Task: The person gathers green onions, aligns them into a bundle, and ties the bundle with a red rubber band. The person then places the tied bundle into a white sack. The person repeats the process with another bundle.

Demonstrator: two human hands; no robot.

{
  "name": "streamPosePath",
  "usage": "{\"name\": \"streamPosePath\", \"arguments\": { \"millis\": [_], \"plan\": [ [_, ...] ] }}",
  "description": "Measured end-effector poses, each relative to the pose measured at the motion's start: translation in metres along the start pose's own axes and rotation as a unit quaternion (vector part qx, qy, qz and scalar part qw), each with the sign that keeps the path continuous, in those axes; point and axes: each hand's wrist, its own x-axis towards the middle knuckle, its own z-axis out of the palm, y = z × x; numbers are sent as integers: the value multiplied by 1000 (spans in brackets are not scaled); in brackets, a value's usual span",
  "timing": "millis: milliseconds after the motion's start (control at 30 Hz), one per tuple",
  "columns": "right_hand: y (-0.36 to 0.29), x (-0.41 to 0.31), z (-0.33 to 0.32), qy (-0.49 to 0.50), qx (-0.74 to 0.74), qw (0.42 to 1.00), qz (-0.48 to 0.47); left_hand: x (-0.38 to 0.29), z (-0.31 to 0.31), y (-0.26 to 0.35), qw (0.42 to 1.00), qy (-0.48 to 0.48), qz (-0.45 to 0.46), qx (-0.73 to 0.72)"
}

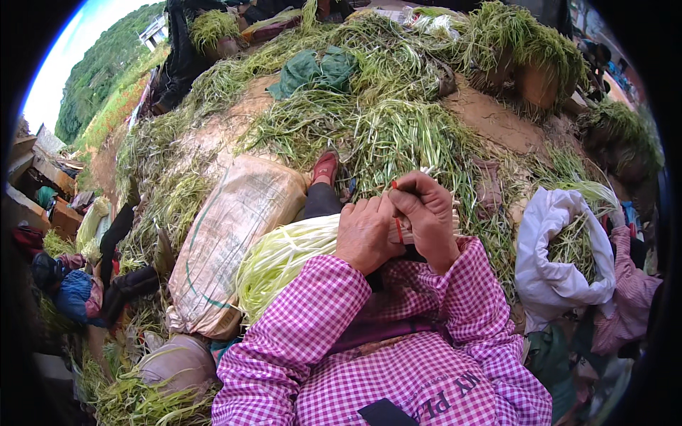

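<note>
A bundle of pale yellow-green leafy stalks (290,250), probably blanched chives, lies across my lap with its loose leaves towards the left. My left hand (365,234) is closed over the bundle near its stem end. A thin red tie (398,230) runs round the stems just right of that hand. My right hand (429,215) pinches the tie's upper end between thumb and fingers, close above the bundle. The fingertips of both hands nearly meet there. Part of the stem end is hidden behind my right hand.
A stuffed woven plastic sack (240,234) lies left of my lap. An open white sack (565,266) with trimmings stands at the right, near another person's checked sleeve (626,287). Loose green leaves (410,144) cover the ground ahead, with green cloth (314,72) beyond.
</note>
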Motion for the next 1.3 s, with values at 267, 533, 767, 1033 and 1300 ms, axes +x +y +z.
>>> {"name": "streamPosePath", "arguments": {
  "millis": [267, 533, 767, 1033, 1300],
  "plan": [
    [-19, -5, -3, -60, -250, 957, -136, 2, -3, -10, 998, -11, 19, -61],
    [5, -27, 20, 42, 138, 987, 66, 0, 5, -8, 1000, 0, -2, -9],
    [3, -94, 18, 48, 58, 991, 114, 2, 5, -2, 1000, -18, -20, 5],
    [-7, -127, 1, 89, 42, 991, 87, -8, 10, 7, 998, 23, -16, 63],
    [2, -138, -15, 62, -28, 976, 205, -22, 18, 21, 986, 125, 0, 106]
  ]
}}
